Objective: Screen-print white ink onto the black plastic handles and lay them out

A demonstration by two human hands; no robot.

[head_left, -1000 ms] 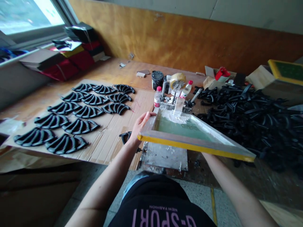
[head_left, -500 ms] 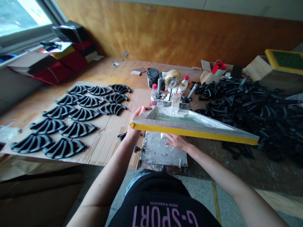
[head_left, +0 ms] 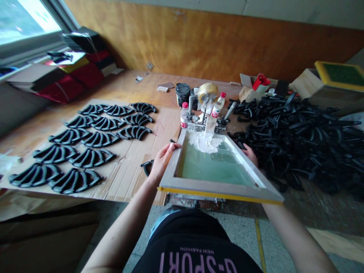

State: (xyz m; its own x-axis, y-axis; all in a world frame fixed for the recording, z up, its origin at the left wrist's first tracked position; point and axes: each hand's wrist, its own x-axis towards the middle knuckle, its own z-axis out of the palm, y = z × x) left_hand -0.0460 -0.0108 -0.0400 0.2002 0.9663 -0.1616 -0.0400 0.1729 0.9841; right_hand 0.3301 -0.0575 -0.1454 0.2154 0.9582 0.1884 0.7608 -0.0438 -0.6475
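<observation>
A wooden screen frame [head_left: 170,169] with a greenish mesh and a yellow front edge lies lowered over the metal plate, most of which it hides. White paste [head_left: 209,145] sits at the mesh's far end, below a clamp [head_left: 209,127]. My left hand [head_left: 164,159] is closed at the frame's left side, its thumb and finger pressed together near a small dark part. Beyond the frame's right side, my right hand [head_left: 250,154] is at the edge of a heap of black plastic parts [head_left: 301,140]; its fingers are partly hidden.
Rows of curved black parts [head_left: 100,139] lie on cardboard [head_left: 133,163] at left. Behind the clamp stand two red-capped bottles [head_left: 218,105], a tape roll [head_left: 208,91] and a black tub [head_left: 182,94]. Boxes [head_left: 309,84] stand back right; stacked folders [head_left: 61,87] back left.
The screen frame has come down over the plate. My right hand has moved from the plate out to the right, beside the heap. My left hand has shifted slightly down.
</observation>
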